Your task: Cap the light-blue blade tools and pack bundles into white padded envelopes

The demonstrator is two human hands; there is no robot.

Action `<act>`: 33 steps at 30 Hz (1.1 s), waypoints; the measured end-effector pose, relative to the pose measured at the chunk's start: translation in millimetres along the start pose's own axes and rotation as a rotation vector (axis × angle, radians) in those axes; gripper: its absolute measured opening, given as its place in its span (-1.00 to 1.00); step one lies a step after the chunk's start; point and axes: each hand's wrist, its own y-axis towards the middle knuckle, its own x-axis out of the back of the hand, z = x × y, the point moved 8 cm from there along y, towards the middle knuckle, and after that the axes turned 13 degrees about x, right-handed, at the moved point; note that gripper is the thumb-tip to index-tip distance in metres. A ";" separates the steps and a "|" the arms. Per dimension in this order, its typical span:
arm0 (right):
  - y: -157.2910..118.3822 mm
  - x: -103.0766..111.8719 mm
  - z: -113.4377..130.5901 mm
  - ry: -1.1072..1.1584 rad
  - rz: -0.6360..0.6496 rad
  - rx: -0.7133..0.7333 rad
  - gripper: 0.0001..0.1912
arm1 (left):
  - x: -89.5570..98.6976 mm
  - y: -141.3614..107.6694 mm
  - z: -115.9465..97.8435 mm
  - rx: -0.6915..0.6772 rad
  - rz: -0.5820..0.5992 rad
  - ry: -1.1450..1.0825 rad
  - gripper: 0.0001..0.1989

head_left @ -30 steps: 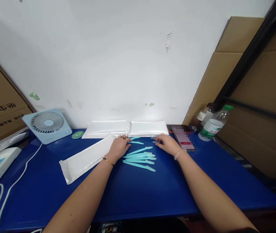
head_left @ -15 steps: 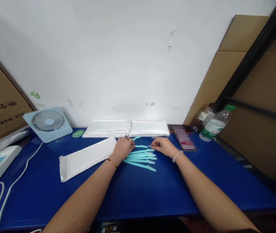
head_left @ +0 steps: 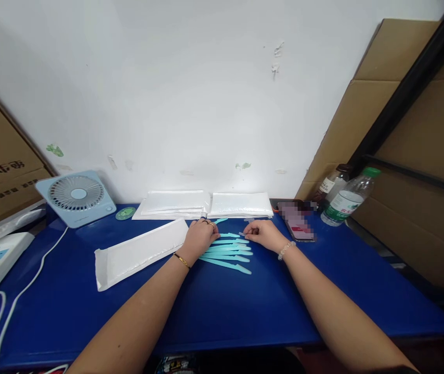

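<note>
a flat blue surface (head_left: 261,306) fills the lower frame. a long white padded envelope (head_left: 140,254) lies left of centre. mid-frame, the left hand (head_left: 201,235) has its fingers closed on one slim turquoise plastic stick (head_left: 230,236), above a fan of similar sticks (head_left: 227,258); the right hand's (head_left: 264,234) fingers pinch a small translucent piece (head_left: 242,234).

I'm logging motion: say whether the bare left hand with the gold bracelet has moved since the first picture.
Yes, the left hand has shifted slightly rightward, judged against the right stack of flat white packets.
</note>
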 end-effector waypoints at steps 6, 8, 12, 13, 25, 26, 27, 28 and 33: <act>-0.3 -2.9 -7.7 0.043 -0.019 -0.057 -0.84 | 0.1 1.6 4.6 0.011 -0.010 0.000 -0.84; 0.8 -4.6 -7.6 0.046 -0.033 -0.065 -0.82 | 0.1 1.5 3.5 0.003 -0.010 -0.002 -0.84; 0.9 -4.4 -6.6 0.035 -0.041 -0.064 -0.78 | 0.9 0.7 2.2 -0.007 -0.005 -0.008 -0.84; 0.7 -3.1 -6.0 0.021 -0.046 -0.056 -0.77 | 1.4 0.4 2.1 -0.011 -0.007 -0.009 -0.84; 4.2 -3.5 4.4 -0.117 -0.050 0.072 -0.88 | -0.3 1.1 -0.5 -0.045 -0.014 -0.052 -0.83; 4.9 -5.2 6.4 -0.117 -0.048 0.092 -0.88 | -0.7 1.4 -0.7 -0.045 -0.013 -0.057 -0.83; 5.7 -7.3 8.7 -0.116 -0.048 0.109 -0.89 | -1.2 1.6 -0.9 -0.045 -0.011 -0.064 -0.83; 6.7 -9.4 11.2 -0.115 -0.051 0.124 -0.89 | -1.7 1.7 -1.1 -0.047 -0.008 -0.071 -0.83; 11.5 -15.0 21.1 -0.133 -0.048 0.200 -0.87 | -1.8 0.7 -1.3 -0.060 0.003 -0.101 -0.85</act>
